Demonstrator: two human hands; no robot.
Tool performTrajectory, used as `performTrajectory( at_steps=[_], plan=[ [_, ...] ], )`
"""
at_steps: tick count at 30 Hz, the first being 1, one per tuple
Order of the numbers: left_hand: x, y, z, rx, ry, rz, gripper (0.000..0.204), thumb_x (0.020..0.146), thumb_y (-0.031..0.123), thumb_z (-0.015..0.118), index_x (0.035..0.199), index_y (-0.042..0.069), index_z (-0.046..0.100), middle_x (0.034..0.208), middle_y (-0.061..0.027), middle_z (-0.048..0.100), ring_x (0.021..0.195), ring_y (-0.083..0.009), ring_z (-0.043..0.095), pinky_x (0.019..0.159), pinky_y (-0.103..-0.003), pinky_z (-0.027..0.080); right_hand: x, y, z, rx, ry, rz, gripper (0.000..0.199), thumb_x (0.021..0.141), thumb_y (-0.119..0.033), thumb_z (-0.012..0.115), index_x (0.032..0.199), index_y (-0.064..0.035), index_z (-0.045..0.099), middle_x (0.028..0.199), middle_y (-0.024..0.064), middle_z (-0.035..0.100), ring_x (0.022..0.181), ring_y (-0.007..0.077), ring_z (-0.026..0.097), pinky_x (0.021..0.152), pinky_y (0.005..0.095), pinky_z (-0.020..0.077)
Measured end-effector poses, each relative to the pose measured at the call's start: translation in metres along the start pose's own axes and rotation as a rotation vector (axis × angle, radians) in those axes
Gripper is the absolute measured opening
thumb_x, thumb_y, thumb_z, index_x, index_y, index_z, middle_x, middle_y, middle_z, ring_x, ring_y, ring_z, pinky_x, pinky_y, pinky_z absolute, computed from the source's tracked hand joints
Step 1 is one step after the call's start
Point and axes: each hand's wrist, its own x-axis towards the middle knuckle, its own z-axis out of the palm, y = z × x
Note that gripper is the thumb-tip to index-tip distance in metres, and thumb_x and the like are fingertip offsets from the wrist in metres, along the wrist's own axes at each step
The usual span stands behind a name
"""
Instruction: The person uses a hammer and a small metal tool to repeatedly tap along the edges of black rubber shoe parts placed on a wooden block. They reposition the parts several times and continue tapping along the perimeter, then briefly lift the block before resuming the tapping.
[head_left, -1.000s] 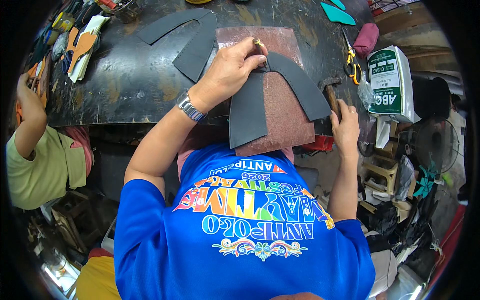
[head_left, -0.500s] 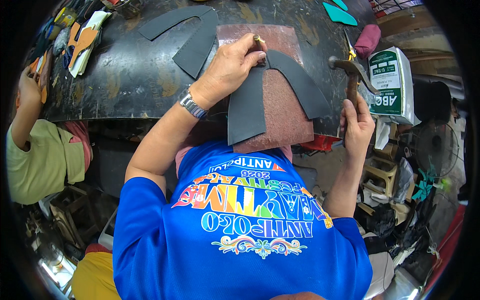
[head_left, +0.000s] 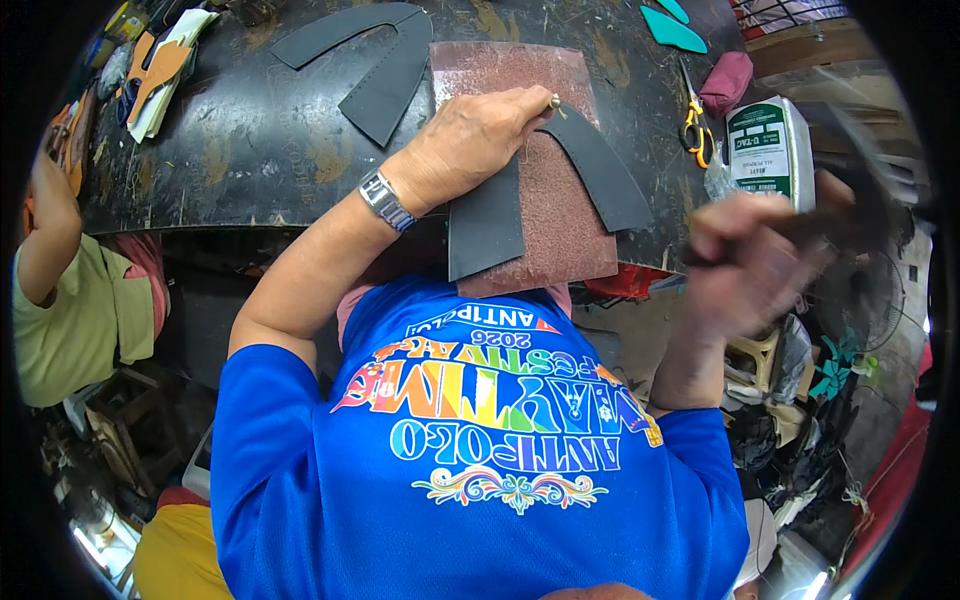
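The right hand (head_left: 745, 265) is now lifted well off the bench at the right of the frame, motion-blurred and clenched around the handle of a hammer (head_left: 850, 215). A second ago it sat low at the bench edge with the hammer head resting near the work, so this reads as a raised swing. The left hand (head_left: 470, 145) has not shifted: it lies flat at upper centre, pressing a dark curved leather piece (head_left: 500, 215) onto a reddish-brown abrasive mat (head_left: 560, 200), thumb and forefinger pinching a small brass-coloured tack or fitting (head_left: 553, 101) at the leather's top bend. The piece straddles the mat like an arch, both legs pointing toward the bench edge. A second dark leather piece (head_left: 370, 60) lies at upper left on the black workbench (head_left: 230, 150). Orange-handled scissors (head_left: 694, 128) and a green-and-white container (head_left: 768, 150) sit at upper right.
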Motion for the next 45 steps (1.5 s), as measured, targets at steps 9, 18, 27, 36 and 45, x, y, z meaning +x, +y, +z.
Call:
performTrajectory(
  at_steps=[9, 18, 27, 36, 45],
  plan=[
    [-0.003, -0.005, 0.001, -0.027, 0.006, -0.027, 0.015, 0.097, 0.014, 0.061, 0.109, 0.005, 0.059, 0.095, -0.0178, 0.067, 0.086, -0.0368, 0.067, 0.073, -0.041, 0.055, -0.018, 0.016, 0.007, -0.573, -0.193, 0.43, 0.048, 0.094, -0.008, 0.066, 0.14, -0.0018, 0.053, 0.115, 0.0196, 0.07, 0.103, 0.0203, 0.068, 0.09, 0.0318, 0.0508],
    [-0.001, -0.016, -0.01, -0.346, 0.0, -0.331, 0.012, 0.102, 0.011, 0.057, 0.107, 0.002, 0.061, 0.089, -0.0046, 0.068, 0.083, -0.0094, 0.065, 0.077, -0.028, 0.055, -0.035, 0.065, 0.001, -0.686, -0.274, 0.547, 0.049, 0.093, -0.015, 0.068, 0.139, -0.0053, 0.055, 0.116, 0.0246, 0.069, 0.107, 0.0336, 0.069, 0.09, 0.0374, 0.0523],
    [-0.004, -0.016, -0.008, -0.289, -0.007, -0.297, 0.011, 0.102, 0.01, 0.056, 0.109, 0.003, 0.06, 0.09, -0.0054, 0.069, 0.084, -0.0121, 0.066, 0.077, -0.029, 0.055, -0.034, 0.034, -0.005, -0.448, -0.056, 0.481, 0.049, 0.096, -0.01, 0.066, 0.143, -0.0066, 0.054, 0.073, -0.0057, 0.053, 0.058, 0.0005, 0.044, 0.049, 0.0177, 0.0329],
    [-0.003, -0.01, -0.009, -0.076, -0.035, -0.076, 0.013, 0.098, 0.012, 0.059, 0.107, 0.003, 0.058, 0.093, -0.0184, 0.068, 0.086, -0.036, 0.068, 0.075, -0.038, 0.055, -0.017, 0.004, 0.008, -0.345, -0.025, 0.465, 0.048, 0.099, -0.009, 0.06, 0.146, -0.008, 0.051, 0.073, -0.0017, 0.053, 0.054, 0.0023, 0.043, 0.047, 0.0179, 0.0339],
    [-0.007, -0.003, -0.004, -0.024, 0.041, -0.149, 0.013, 0.1, 0.014, 0.058, 0.106, 0.002, 0.058, 0.091, -0.0163, 0.07, 0.084, -0.0295, 0.072, 0.072, -0.037, 0.057, 0.002, 0.015, 0.012, -0.661, -0.28, 0.307, 0.045, 0.096, -0.01, 0.065, 0.138, -0.0013, 0.054, 0.095, 0.0097, 0.068, 0.079, 0.0115, 0.058, 0.069, 0.0262, 0.0454]
  ],
)
